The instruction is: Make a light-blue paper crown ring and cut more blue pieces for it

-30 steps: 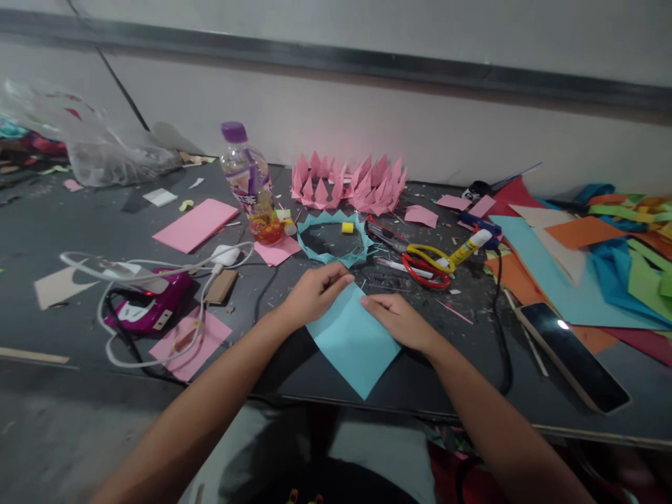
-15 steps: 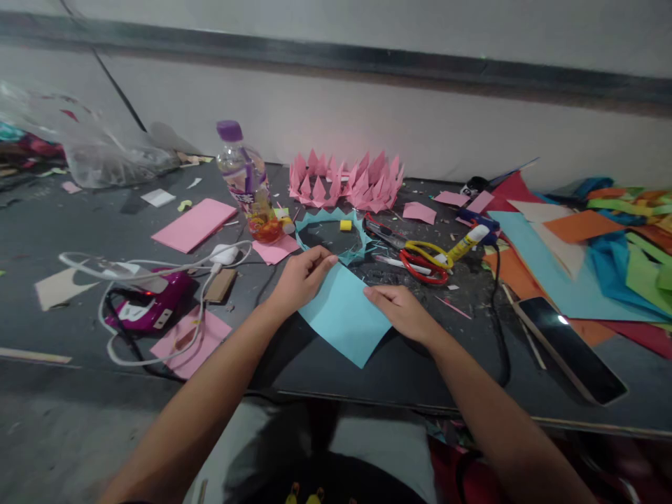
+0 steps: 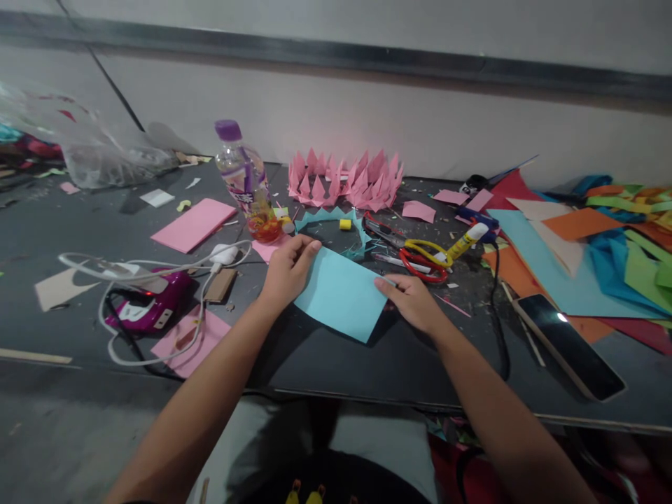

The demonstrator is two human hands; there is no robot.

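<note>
One blue sheet (image 3: 341, 294), long axis upper-left to lower-right; left hand (image 3: 286, 269) and right hand (image 3: 414, 302) pinch opposite corners.

A light blue paper square (image 3: 341, 294), seemingly flat and unfolded, lies tilted on the table between both hands, one corner under each hand's fingertips.

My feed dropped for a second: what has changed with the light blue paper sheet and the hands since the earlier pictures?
The light blue paper sheet has been turned from a diamond pose, corner toward the person, to lie nearly level, and shifted away toward the teal zigzag paper ring. The left hand still pinches its far left corner; the right hand still holds its right edge. The red and yellow scissors and clear plastic bottle stayed put.
</note>
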